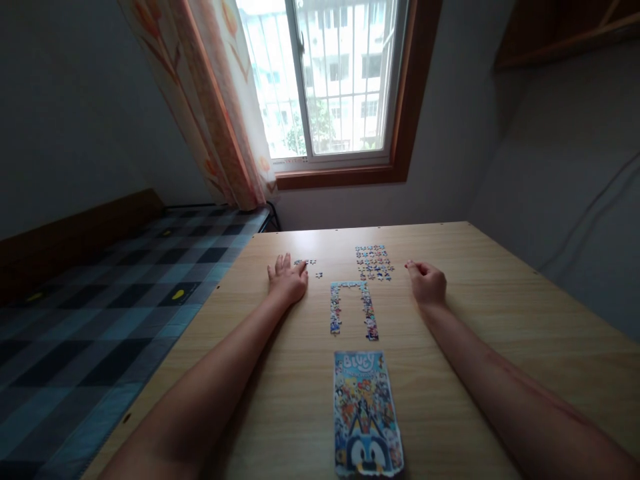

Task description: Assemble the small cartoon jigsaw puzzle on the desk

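My left hand (289, 280) lies palm down on the table with its fingers spread. Its index fingertip reaches the edge of a few loose puzzle pieces (313, 262). To the right, my right hand (428, 281) is closed, thumb and index finger pressed together; a tiny reddish spot shows at the tips, too small to make out. Between the hands sits a partly joined puzzle border (370, 313), with a top row and two sides around bare wood. Beyond it, several loose puzzle pieces (373, 261) are laid out in rows. A single puzzle piece (319, 275) lies nearer my left hand.
A colourful printed picture sheet (367, 413) marked "Bluey" lies at the near side of the wooden table (300, 413). A bed with a checked cover (150, 293) stands along the left. Past the far edge are a curtain (220, 113) and a barred window (345, 80).
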Available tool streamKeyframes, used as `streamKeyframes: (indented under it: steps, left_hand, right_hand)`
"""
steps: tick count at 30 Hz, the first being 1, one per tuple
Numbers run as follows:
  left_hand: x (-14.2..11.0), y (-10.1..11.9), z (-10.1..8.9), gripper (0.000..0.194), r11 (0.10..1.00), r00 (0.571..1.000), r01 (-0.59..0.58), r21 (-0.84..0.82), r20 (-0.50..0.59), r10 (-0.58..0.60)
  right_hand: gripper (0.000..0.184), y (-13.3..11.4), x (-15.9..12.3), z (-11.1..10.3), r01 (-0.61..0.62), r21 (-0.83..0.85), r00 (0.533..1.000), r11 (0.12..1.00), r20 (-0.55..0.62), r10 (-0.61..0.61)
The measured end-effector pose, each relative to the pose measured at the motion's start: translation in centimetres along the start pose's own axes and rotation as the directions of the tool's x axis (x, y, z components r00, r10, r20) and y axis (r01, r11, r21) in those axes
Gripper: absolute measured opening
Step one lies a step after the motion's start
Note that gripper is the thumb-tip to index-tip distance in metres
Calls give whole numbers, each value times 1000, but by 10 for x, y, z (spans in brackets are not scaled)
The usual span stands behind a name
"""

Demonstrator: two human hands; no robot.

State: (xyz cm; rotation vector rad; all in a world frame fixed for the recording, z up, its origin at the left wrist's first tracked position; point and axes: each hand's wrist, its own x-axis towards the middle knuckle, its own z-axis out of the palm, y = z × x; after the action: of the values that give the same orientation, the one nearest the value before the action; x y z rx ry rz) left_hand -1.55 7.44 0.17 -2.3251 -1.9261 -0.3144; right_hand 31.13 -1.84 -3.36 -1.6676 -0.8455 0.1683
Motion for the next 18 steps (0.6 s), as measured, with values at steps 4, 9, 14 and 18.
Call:
streamKeyframes:
  steps: [4, 9, 14, 18]
  left_hand:
    - [-6, 1, -2, 38, 997, 988, -70, 14, -135, 71]
    - [-17, 1, -8, 25, 993, 956, -112, 49, -268, 121]
    - [-29, 5, -12, 20, 992, 965, -121, 22, -233, 122]
    - [-51, 10, -15, 18, 982, 961, -190, 7, -202, 188]
  right_hand:
    - [45, 0, 1, 1, 14, -17, 1000, 1000, 11, -14]
    - [46, 2, 2, 3, 19, -29, 999, 999, 31, -19]
    - [47, 1, 2, 2, 25, -33, 999, 999, 25, -24]
    - [47, 1, 1, 1, 6, -15, 1000, 1000, 19, -5]
